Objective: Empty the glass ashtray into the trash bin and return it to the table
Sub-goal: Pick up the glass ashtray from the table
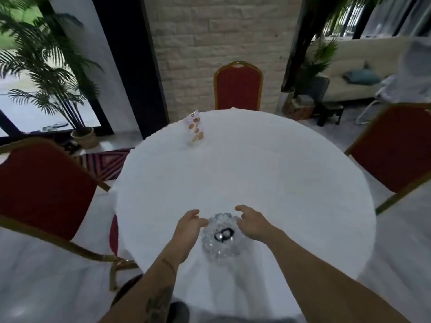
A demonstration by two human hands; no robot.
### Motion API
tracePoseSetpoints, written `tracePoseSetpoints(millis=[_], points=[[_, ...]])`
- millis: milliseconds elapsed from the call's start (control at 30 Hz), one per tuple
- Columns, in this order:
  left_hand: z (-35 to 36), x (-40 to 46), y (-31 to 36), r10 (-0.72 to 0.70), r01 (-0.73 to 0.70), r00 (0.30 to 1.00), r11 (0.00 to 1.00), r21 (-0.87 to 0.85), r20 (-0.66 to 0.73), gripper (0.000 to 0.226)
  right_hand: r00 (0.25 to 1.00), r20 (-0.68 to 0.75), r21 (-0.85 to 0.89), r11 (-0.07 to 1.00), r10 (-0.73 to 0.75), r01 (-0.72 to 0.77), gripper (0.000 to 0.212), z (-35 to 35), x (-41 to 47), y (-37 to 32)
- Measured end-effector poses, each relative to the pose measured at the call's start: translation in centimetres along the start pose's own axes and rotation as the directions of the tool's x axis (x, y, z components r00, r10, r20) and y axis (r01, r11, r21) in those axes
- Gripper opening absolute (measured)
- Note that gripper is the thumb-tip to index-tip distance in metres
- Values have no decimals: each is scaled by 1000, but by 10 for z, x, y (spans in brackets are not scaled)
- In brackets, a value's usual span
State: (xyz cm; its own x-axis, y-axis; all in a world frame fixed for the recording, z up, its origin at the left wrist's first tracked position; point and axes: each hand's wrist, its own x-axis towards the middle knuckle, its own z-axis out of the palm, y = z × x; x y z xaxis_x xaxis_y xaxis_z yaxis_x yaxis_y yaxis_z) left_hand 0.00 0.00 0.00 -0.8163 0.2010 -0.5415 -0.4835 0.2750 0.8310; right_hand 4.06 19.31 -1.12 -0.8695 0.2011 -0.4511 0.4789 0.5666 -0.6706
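Round table (pixel 268 171): plain white cloth. Glass ashtray (pixel 221 238): clear, bubbled pattern, black item inside. Chairs (pixel 238 89): red upholstery, gold frames. Card stand (pixel 195 129): white with orange-brown shapes. Rug (pixel 105 163): pink, red and dark striped triangles. Wall (pixel 221 43): beige brick.

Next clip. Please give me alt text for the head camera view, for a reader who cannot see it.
Two bare hands, left hand and right hand, reach around a glass ashtray on a round table with a white cloth, fingers open and not yet closed on it. Something dark lies in the ashtray. A small card stand sits at the far side, and red chairs surround the table.
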Motion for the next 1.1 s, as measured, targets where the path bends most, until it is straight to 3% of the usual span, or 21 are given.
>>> tracePoseSetpoints(millis=[133, 267, 433, 633, 800, 1100], points=[[18, 8, -13, 10, -8, 999, 999, 43, -33, 57, 1000, 21, -43, 999, 8, -7, 54, 6, 12, 13], [28, 10, -21, 35, -24, 998, 982, 186, -54, 69, 998, 48, -131, 991, 33, -26, 58, 12, 19, 18], [35, 10, -24, 110, -86, 990, 966, 242, -90, 53, 998, 50, -255, 967, 28, -14, 64, 21, 28, 23], [25, 11, -36, 100, -79, 987, 984, 160, -126, 64, 999, -21, -93, 995, -32, 30, 55, 24, 23, 17], [-2, -4, -34, 175, -161, 981, 975, 153, -82, 64, 995, -87, 85, 995, -42, 50, 53, 33, 1, -1], [-95, -48, -46, 320, -308, 944, 941, 137, -77, 60, 968, -203, 158, 970, -150, 183, 64, 101, -60, -77]])
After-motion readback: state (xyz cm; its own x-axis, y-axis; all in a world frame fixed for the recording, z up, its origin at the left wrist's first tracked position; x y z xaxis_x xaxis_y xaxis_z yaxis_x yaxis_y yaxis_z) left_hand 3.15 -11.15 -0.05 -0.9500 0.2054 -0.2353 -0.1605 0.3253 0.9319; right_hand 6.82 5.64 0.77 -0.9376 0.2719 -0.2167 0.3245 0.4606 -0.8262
